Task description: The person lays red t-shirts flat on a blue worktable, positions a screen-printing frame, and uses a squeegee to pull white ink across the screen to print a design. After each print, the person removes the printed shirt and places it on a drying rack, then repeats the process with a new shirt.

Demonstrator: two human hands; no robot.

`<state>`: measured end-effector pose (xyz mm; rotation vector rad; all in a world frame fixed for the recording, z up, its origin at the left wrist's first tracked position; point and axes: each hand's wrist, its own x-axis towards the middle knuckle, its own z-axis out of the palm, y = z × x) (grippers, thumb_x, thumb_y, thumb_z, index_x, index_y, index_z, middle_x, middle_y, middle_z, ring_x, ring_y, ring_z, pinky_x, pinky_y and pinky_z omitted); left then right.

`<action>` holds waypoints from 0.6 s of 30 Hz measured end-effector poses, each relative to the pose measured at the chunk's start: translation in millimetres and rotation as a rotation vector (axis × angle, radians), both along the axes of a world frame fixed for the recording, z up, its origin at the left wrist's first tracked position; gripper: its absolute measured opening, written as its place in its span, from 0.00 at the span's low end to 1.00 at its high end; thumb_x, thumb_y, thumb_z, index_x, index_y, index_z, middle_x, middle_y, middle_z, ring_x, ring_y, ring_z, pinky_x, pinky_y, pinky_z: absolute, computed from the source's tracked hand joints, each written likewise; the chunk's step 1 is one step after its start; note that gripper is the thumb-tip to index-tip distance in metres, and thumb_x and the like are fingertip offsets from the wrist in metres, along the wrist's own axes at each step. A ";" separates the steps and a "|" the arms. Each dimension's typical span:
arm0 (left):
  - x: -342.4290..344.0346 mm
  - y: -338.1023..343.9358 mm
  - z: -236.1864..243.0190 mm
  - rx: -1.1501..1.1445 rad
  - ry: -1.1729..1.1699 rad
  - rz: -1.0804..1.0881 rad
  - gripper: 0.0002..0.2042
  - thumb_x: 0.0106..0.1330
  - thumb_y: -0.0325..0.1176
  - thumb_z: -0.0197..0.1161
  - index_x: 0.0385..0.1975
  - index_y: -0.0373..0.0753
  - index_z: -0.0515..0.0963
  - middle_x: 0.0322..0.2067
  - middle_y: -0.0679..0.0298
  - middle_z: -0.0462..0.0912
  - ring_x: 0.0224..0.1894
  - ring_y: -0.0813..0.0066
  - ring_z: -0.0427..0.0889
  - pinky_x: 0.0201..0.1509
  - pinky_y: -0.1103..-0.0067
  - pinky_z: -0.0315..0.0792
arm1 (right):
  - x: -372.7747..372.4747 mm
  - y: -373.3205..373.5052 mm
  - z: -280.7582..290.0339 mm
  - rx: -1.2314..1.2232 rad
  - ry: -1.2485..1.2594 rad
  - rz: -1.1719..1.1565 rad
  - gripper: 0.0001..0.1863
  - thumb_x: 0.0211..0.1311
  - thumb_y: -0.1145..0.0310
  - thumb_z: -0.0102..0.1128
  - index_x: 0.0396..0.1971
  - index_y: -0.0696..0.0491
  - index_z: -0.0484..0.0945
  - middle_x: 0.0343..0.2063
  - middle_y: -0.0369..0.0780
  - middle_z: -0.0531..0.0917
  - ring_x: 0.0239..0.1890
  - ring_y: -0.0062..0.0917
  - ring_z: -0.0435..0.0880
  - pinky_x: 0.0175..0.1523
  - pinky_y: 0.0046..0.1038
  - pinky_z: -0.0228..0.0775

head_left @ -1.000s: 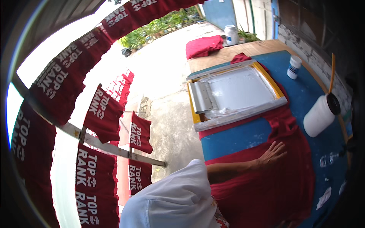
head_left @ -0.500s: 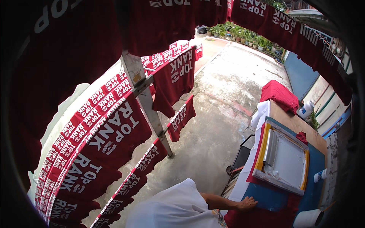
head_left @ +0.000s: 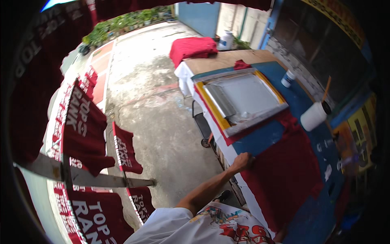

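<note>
My left hand (head_left: 243,162) is closed at the upper left corner of a dark red cloth (head_left: 280,175); its fingers curl over the edge. The cloth lies spread on the blue table top (head_left: 264,136). At the lower edge, part of my right hand (head_left: 280,235) is by the cloth's near corner, dim, its fingers not clear. Beyond the cloth lies a screen-printing frame (head_left: 280,109) with a pale mesh and yellow inner edges. A grey squeegee (head_left: 219,99) rests along its left side. Red fabric shows under the frame.
A white tub (head_left: 315,116) with a stick and a small white bottle (head_left: 288,78) stand along the table's right side. A red cloth pile (head_left: 193,49) and a white jug (head_left: 226,40) are at the far end. Printed red shirts (head_left: 87,126) hang on rails at left.
The view has swung right, showing more of the table. The red cloth now lies spread farther up the table, and my left hand has gone from flat on the table edge to closed at its corner.
</note>
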<state>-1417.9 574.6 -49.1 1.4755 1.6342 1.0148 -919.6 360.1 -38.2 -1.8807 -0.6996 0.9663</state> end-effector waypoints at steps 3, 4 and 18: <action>-9.3 -6.9 -7.1 -0.093 0.048 -0.017 0.22 0.80 0.50 0.61 0.38 0.32 0.84 0.36 0.35 0.87 0.47 0.30 0.87 0.48 0.45 0.78 | 41.2 -44.6 -53.5 -0.022 -0.080 -0.122 0.29 0.76 0.36 0.66 0.50 0.51 0.84 0.33 0.32 0.83 0.25 0.18 0.79 0.29 0.26 0.72; -13.1 -10.5 -9.0 -0.042 0.104 -0.049 0.23 0.81 0.49 0.60 0.38 0.31 0.84 0.36 0.34 0.87 0.47 0.29 0.87 0.47 0.46 0.78 | 41.4 -43.0 -66.3 -0.085 -0.155 -0.163 0.27 0.78 0.39 0.64 0.46 0.52 0.85 0.31 0.32 0.82 0.26 0.18 0.78 0.29 0.27 0.71; 70.8 -21.2 52.9 0.419 0.440 -0.507 0.21 0.75 0.34 0.69 0.62 0.31 0.77 0.63 0.44 0.79 0.70 0.42 0.75 0.75 0.53 0.69 | -89.2 63.7 29.2 0.170 -0.947 0.220 0.45 0.75 0.39 0.66 0.77 0.56 0.67 0.75 0.58 0.68 0.79 0.58 0.63 0.82 0.62 0.54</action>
